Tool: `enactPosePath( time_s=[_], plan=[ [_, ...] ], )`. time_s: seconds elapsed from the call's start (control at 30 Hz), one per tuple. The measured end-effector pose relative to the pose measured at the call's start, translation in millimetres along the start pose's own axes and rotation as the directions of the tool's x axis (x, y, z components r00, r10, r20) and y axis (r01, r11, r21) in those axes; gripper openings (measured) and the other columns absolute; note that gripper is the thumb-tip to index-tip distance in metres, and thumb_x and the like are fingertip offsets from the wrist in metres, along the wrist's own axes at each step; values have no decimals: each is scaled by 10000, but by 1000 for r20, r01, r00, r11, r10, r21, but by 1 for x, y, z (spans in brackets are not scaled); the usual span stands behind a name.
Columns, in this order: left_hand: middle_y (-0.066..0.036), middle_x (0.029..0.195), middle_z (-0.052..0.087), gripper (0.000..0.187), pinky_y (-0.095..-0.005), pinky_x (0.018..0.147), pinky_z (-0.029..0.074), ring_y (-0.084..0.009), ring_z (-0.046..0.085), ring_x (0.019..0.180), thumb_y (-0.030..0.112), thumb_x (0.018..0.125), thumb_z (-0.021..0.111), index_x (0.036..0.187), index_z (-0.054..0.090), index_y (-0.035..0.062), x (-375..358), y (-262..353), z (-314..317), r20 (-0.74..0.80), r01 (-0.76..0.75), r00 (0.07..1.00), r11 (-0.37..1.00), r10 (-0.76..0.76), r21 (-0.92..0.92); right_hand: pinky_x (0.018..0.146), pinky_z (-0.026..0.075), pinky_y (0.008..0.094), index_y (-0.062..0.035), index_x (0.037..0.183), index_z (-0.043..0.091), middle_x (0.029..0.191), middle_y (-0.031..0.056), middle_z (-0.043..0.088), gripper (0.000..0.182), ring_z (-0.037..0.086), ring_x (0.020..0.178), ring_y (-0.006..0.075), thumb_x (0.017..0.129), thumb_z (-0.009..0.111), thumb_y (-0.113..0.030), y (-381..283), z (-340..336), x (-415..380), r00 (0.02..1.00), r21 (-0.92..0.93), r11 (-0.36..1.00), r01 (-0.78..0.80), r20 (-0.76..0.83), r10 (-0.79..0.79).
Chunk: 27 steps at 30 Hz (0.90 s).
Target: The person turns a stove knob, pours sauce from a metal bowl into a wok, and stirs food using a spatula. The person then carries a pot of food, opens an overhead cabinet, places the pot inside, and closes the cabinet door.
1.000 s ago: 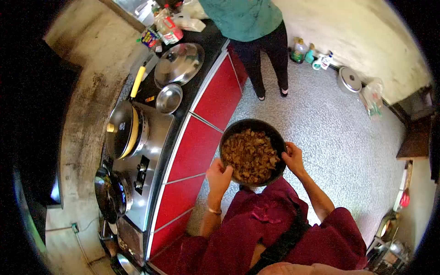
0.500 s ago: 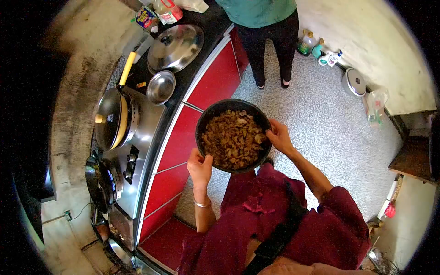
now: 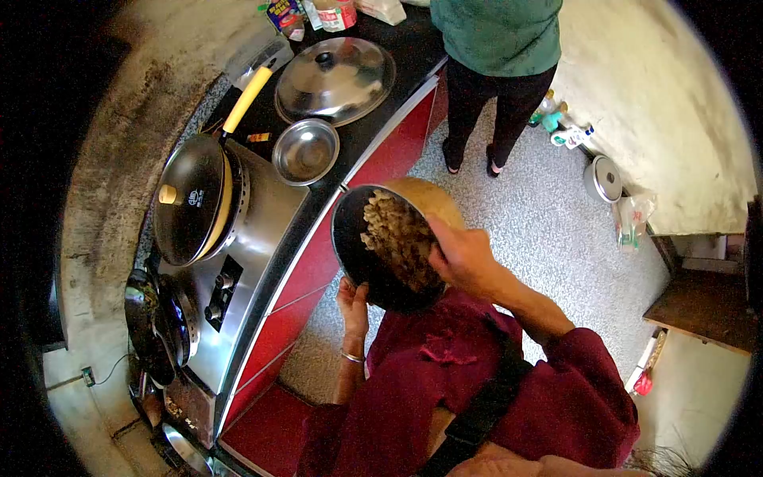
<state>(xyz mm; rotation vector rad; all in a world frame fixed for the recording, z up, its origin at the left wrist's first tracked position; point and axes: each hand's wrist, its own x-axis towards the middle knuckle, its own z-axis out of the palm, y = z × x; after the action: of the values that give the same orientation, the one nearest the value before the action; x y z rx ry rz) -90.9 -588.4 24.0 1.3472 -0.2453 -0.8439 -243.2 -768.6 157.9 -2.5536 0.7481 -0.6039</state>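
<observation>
A dark round pot [image 3: 358, 266] with a yellowish outer side is in front of my body, tilted to the left. Chopped brown food [image 3: 395, 242] lies heaped along its right inner side, leaving the left inside bare. My left hand [image 3: 352, 302] grips the rim at the lower left, thumb on top. On the right, my right hand [image 3: 469, 258] is closed on the rim, the back of the hand upward. Both hands carry the pot above the floor, beside the counter edge. What the fingers do under the pot is hidden.
On the left stand a steel gas stove [image 3: 262, 207], a lidded pan [image 3: 191, 199] with a yellow handle and a dark wok [image 3: 147, 326]. A steel bowl [image 3: 306, 151] and large lid [image 3: 338, 79] sit on the counter. Another person [image 3: 497, 71] stands ahead; bottles [image 3: 568, 135] line the wall.
The pot has gone from nearly level to tilted, its food shifting to the right side. My right hand has turned over the rim. The stove and counter appear closer.
</observation>
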Motion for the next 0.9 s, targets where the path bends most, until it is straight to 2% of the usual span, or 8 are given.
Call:
enactPosePath(
  time_s=[0.1,0.17,0.27,0.47,0.57,0.63,0.8,0.9],
  plan=[
    [47,819,528,170,-192,588,378,-46,462,687,-58,773,487,879,475,75,12,28,11,64,-24,998,1000,23,19,461,439,375,-74,1171,466,594,150,549,500,558,503,299,682,568,-81,25,-17,30,990,61,989,-136,-21,138],
    [53,792,513,159,-191,576,370,-39,450,669,-55,769,492,849,467,80,30,30,16,59,-103,993,992,99,74,449,423,329,-69,1171,478,540,124,517,482,529,447,245,696,562,-67,45,-14,33,993,55,995,-79,-81,84],
    [64,733,475,152,-187,556,349,-26,419,635,-48,760,505,793,451,89,43,50,34,45,-186,982,973,181,136,439,370,270,-71,1159,498,503,72,428,432,424,426,128,731,547,-44,58,-13,33,948,305,903,-302,-4,318],
    [65,669,421,148,-183,534,315,-23,368,591,-42,746,519,751,443,85,55,69,73,44,-256,966,944,253,210,459,368,271,-60,1144,507,516,50,408,423,415,469,102,723,553,-51,114,-8,41,936,397,852,-342,62,347],
    [61,675,423,140,-188,525,314,-25,362,586,-50,741,507,750,441,73,57,79,103,-39,-164,982,936,185,310,469,369,266,-53,1129,514,530,48,417,405,416,485,101,726,552,-55,144,-12,45,930,431,828,-360,90,357],
    [59,681,422,131,-189,524,317,-26,367,590,-59,735,490,750,441,61,61,82,119,-11,-243,964,899,265,365,468,368,265,-46,1119,519,535,48,420,393,412,486,101,727,550,-55,157,-15,46,928,451,820,-352,53,369],
    [58,685,419,126,-189,528,321,-32,378,599,-54,725,495,740,438,58,71,81,152,-33,-247,959,887,282,391,475,371,246,-17,1099,525,566,32,458,369,413,516,73,731,536,-48,188,-26,56,902,519,747,-415,125,414],
    [61,678,415,126,-190,521,324,-34,378,597,-49,715,505,732,435,54,74,83,168,-52,-265,952,896,302,356,485,370,233,-18,1097,527,594,14,478,364,415,539,58,734,535,-43,205,-30,59,935,520,785,-336,85,344]
  ],
)
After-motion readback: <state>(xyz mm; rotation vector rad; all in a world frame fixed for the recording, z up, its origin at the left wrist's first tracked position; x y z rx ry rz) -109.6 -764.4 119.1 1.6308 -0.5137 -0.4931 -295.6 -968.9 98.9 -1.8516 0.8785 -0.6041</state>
